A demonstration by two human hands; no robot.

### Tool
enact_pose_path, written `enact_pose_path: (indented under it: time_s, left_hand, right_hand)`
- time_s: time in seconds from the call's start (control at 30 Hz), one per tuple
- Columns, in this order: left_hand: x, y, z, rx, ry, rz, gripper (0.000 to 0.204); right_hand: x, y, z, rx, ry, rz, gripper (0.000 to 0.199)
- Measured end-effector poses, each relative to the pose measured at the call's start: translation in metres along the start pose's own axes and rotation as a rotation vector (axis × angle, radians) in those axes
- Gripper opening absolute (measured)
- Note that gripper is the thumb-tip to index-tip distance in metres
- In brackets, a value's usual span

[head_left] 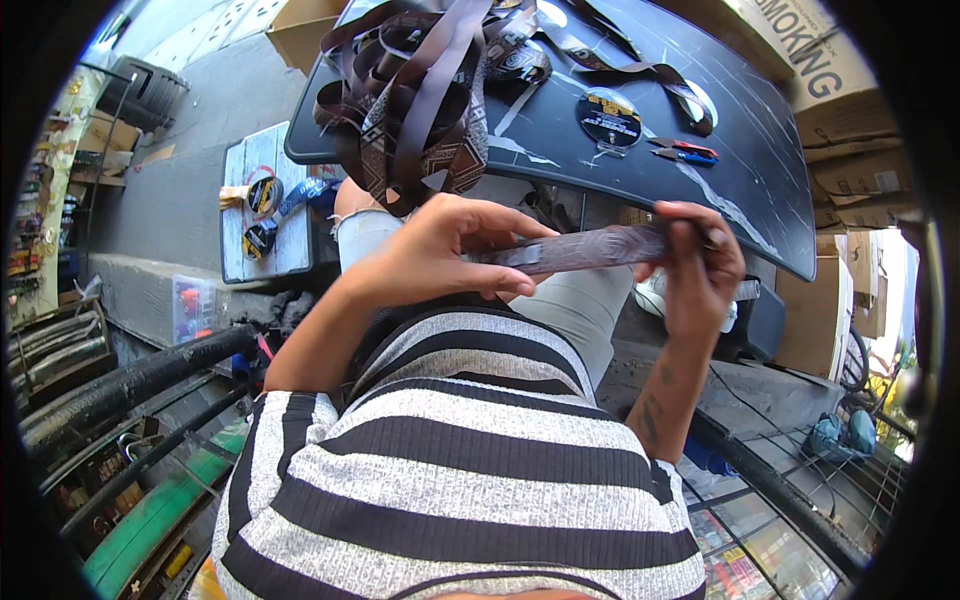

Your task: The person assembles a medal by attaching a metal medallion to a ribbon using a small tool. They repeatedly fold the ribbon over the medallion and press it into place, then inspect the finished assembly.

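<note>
A dark printed ribbon strap (590, 250) stretches level between my two hands, above my lap. My left hand (450, 245) closes on its left end, with the thumb below and the fingers above. My right hand (695, 265) pinches the other end, its fingers curled. Just beyond my left hand, a big tangle of brown patterned ribbon (410, 110) hangs over the near edge of the black marbled table (740, 130). Farther right on the table lie a round black label card (608, 118) and small thread snips (685, 152) with red and blue handles.
At left, a small pale wooden stool (270, 215) bears round dark labels and a blue ribbon. Cardboard boxes (850, 140) are stacked at the right. Black metal railings (130, 385) flank me, and a clear bin (193, 305) stands at lower left.
</note>
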State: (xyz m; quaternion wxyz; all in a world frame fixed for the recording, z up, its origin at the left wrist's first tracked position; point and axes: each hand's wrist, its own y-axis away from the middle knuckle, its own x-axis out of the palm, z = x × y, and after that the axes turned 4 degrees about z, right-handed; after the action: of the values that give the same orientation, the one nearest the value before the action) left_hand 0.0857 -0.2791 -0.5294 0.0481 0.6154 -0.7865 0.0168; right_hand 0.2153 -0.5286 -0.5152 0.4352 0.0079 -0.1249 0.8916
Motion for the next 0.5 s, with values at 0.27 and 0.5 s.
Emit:
enact_pose_path:
  time_s: [0.27,0.5]
  left_hand:
    - [-0.041,0.027,-0.006,0.002,-0.187,-0.131,0.041]
    - [-0.02,-0.002,-0.02,0.262,-0.274,0.118,0.082]
  right_hand:
    - [-0.055,0.036,0.028,0.332,0.465,-0.254,0.022]
    - [0.025,0.006,-0.005,0.131,0.335,0.412,0.059]
